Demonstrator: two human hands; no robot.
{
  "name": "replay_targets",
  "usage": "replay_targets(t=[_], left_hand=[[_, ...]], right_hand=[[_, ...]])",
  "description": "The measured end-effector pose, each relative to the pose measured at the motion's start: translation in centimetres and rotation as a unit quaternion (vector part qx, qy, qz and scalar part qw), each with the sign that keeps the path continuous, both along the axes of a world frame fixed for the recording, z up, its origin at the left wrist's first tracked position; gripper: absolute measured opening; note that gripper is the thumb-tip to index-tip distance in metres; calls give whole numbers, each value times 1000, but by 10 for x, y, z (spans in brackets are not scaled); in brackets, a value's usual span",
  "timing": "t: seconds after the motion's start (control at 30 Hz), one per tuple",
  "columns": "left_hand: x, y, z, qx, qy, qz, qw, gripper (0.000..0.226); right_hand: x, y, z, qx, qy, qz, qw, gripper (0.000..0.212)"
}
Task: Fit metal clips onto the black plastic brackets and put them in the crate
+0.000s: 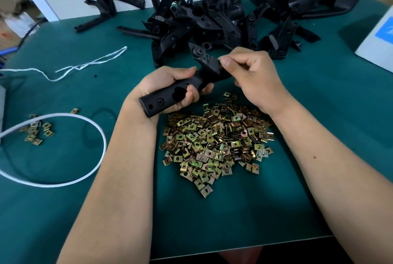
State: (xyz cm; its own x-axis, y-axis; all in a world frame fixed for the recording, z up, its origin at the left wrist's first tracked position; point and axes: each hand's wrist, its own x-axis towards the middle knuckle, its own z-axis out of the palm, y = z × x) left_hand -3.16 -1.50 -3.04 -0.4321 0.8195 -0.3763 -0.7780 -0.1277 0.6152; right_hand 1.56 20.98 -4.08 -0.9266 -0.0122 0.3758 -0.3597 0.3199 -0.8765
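left hand (170, 87) is wrapped around the long handle end of a black bracket (180, 89), fingers curled under it and thumb over the top, holding it up just above the green table (319, 136). the bracket runs diagonally, near end pointing down-left past the wrist, far forked end up toward the middle. right hand (253, 76) is at that far end, thumb and forefinger pinched together right at the bracket's edge. pretty sure there's a clip in that pinch but it's hidden by the fingertips so can't really tell.

directly under both hands there's a big heap of brassy metal clips (217, 146) spread on the table, between the two forearms. a smaller bunch of clips (35, 130) sits well off to the left, partly inside a loop of white cord (85, 119), with one stray clip (74, 110) just beyond the loop.

at the back of the table is a tangled pile of more black brackets (223, 15), and one bracket on its own (110, 6) back left near the white wall. a thin white plastic string (85, 65) lies left of the hands. a white box with a blue label (378, 36) pokes in at the right edge. crate isn't in shot.
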Motion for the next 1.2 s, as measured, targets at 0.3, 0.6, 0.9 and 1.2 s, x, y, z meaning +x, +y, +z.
replay_targets(t=[0.3, 0.6, 0.9, 1.2], left_hand=[[-1, 2, -1, 33, -16, -7, 999, 35], [2, 4, 1, 11, -6, 2, 1000, 36], [9, 14, 2, 48, 42, 154, 986, 63], [16, 44, 0, -26, 290, 277, 916, 39]], right_hand=[[11, -10, 9, 81, 87, -103, 988, 34], [9, -12, 8, 111, 115, -95, 983, 27], [3, -11, 4, 27, 73, -137, 987, 20], [3, -17, 0, -118, -57, -92, 987, 29]])
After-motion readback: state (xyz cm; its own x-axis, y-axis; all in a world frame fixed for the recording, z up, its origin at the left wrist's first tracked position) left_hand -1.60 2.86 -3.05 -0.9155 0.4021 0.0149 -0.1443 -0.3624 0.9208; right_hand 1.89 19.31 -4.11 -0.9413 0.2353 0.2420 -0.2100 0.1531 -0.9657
